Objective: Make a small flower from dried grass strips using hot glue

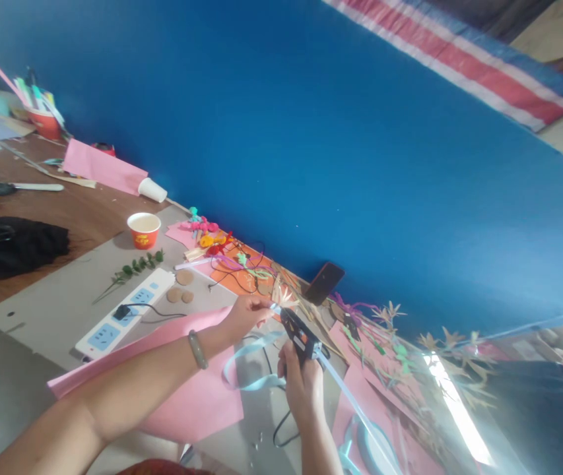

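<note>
My right hand (302,379) is wrapped round a black hot glue gun (299,335), and a long clear glue stick (345,389) sticks out of its back end. The gun's nozzle points toward my left hand (249,313). That hand, with a bangle at its wrist, pinches the end of a light blue ribbon (246,359) close to the nozzle. From there the ribbon loops down over the table between both hands. Whether glue is on the ribbon is too small to tell. Pink paper (202,402) lies under my left forearm.
A white power strip (127,316) with a plugged-in cord lies left of my hands, near a paper cup (144,231) and a green sprig (135,267). A phone (325,284) leans on the blue wall (271,132). Dried stems (447,346) and a ribbon roll (375,445) lie at right.
</note>
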Tool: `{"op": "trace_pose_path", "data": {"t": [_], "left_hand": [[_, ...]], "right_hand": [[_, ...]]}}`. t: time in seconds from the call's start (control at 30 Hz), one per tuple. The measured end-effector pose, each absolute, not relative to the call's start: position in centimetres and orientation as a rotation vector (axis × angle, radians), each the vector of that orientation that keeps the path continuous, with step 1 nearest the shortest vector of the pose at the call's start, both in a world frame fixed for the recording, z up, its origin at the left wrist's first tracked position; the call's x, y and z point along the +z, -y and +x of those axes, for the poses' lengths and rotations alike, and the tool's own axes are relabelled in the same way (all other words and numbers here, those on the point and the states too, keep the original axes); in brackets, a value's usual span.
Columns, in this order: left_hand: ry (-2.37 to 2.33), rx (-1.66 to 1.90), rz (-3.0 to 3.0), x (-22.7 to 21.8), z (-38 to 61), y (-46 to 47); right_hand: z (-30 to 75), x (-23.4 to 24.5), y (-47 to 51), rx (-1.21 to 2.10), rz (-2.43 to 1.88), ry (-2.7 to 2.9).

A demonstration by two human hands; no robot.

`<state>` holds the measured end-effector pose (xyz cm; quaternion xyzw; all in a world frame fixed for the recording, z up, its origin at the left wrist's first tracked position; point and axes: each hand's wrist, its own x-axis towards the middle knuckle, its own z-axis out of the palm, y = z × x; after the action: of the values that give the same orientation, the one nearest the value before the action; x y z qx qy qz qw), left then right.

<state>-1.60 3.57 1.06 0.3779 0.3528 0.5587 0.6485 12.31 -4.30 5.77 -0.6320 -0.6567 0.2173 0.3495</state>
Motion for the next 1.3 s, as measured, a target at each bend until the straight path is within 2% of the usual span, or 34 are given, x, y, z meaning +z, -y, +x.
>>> {"op": "trace_pose_path", "data": {"t": [1.3], "left_hand": [[-0.781, 1.288, 0.886, 0.4, -1.6, -3.8]], "right_hand": [[12.0, 6.0, 4.1, 0.514, -1.748, 1.741]]}}
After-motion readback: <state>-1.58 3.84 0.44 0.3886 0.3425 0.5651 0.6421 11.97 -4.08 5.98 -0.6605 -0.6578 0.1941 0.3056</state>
